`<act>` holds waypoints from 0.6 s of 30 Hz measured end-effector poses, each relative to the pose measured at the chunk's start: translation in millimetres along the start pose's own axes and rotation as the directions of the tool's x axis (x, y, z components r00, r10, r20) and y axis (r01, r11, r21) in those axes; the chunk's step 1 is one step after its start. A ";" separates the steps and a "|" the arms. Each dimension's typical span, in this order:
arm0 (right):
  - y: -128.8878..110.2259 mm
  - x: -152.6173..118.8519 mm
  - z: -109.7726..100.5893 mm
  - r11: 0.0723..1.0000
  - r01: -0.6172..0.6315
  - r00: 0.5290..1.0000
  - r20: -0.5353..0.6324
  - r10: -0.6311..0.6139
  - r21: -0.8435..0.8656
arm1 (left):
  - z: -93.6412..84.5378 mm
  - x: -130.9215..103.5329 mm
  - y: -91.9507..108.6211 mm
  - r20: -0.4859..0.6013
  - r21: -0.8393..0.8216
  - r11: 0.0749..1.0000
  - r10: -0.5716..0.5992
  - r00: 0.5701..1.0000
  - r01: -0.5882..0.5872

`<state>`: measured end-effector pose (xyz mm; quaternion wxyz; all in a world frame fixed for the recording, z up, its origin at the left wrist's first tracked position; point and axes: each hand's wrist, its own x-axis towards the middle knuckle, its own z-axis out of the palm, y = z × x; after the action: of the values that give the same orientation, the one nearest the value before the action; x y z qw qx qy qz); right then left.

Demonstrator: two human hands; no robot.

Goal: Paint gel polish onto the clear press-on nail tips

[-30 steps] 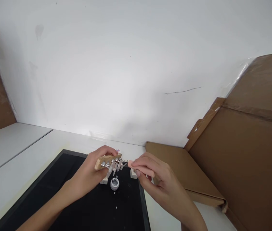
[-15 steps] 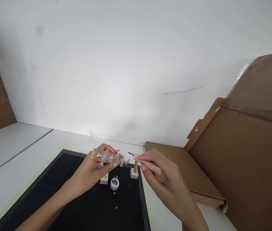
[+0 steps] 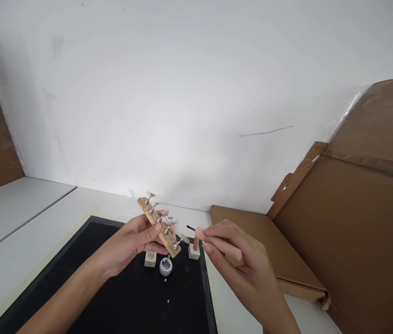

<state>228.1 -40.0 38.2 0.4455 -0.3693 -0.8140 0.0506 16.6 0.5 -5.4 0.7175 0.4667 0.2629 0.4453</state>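
My left hand [image 3: 140,239] is closed round a wooden nail-tip stand [image 3: 150,214], a narrow bar tilted down to the right. Several metal pegs rise from it, carrying clear nail tips [image 3: 183,238]. In my right hand [image 3: 241,260] is a brush [image 3: 222,246] with a thick peach handle. Its dark bristle tip points left, just right of the stand and apart from it. Below the stand a small open jar [image 3: 165,266] with greyish contents rests on the black mat [image 3: 130,297].
A pale block [image 3: 150,259] stands left of the jar. Another block [image 3: 194,251] with an upright peach-brown piece stands to its right. White specks lie on the mat. A flat cardboard box [image 3: 273,246] and a tall cardboard panel [image 3: 366,222] border the right side; a white wall [image 3: 182,116] rises behind.
My left hand has turned the stand, so its bar now slants down to the right with the pegs in a row. The brush has shifted slightly right and down.
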 end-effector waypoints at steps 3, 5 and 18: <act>-0.5 -0.6 0.3 1.000 0.010 1.000 0.003 -0.010 0.015 | -0.4 0.3 0.0 0.042 -0.028 0.999 -0.021 0.999 0.022; -0.9 -1.2 0.3 1.000 0.015 1.000 0.005 -0.016 0.025 | -0.3 0.6 -0.3 0.043 -0.053 0.998 -0.038 0.998 0.040; -0.3 -0.4 0.9 0.998 0.042 0.999 0.017 -0.043 0.050 | 4.0 2.5 3.4 -0.043 -0.100 0.990 -0.104 0.994 0.099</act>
<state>227.4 -40.2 37.5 0.4480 -0.3404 -0.8241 0.0645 19.6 1.5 -0.5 0.7547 0.4061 0.2813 0.4318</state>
